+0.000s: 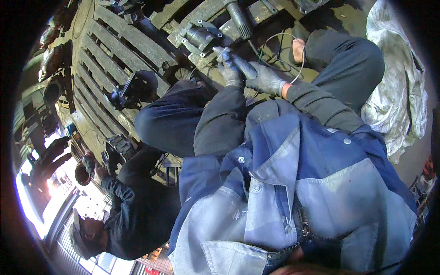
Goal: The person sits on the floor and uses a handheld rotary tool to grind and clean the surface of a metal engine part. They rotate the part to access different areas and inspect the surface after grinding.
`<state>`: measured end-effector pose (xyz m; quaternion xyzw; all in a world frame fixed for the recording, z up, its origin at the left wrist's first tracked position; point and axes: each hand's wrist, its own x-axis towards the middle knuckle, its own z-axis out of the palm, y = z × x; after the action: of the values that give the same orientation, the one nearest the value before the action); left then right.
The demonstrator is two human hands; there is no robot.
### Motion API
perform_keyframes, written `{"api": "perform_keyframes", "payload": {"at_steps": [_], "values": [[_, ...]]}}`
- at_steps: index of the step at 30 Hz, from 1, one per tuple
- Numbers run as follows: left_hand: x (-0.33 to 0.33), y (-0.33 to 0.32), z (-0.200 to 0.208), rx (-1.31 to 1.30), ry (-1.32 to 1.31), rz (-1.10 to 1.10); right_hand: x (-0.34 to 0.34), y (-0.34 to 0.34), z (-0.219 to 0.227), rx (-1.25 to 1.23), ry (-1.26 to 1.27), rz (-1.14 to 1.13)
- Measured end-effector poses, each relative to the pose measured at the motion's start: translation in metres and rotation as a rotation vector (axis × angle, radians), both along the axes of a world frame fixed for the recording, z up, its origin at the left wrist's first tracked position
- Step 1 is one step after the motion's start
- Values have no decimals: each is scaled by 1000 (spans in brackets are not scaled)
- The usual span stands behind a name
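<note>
Near the top centre of the frame, the right hand (pixel 268 80), in a grey glove, is closed around the lower end of a grey elongated object (pixel 244 68), which slants up and to the left. The left hand (pixel 230 68), gloved too, has its fingers curled beside the upper end; whether it truly grips the object or only steadies it cannot be told. A metal housing (pixel 200 37) with protruding lugs rests on worn wooden boards (pixel 208 14) just beyond the left hand, and a dark ribbed tool (pixel 238 20) lies to its right. If the left hand bears no load, the right grip alone may let the object twist or slip, and a slip toward the upper left could knock knuckles against the housing's lugs. A knock could also shift the housing, since its rounded body may not sit firmly on the boards. A pale cord (pixel 303 59) loops by the right wrist and the person's ankle; a pull of the arm or foot could snag it, and the dark cable (pixel 253 49) running from the ribbed tool could drag that tool off its place.
</note>
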<state>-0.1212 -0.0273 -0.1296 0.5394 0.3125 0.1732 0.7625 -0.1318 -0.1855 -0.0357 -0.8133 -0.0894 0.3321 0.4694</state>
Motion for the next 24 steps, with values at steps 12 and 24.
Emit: {"api": "perform_keyframes", "payload": {"at_steps": [12,24], "values": [[-7,1,-16,-111,64,3,-9,-3,-3,8,55,-30],[-6,9,-4,36,107,-87,-13,4,-22,78,-50,-9]]}}
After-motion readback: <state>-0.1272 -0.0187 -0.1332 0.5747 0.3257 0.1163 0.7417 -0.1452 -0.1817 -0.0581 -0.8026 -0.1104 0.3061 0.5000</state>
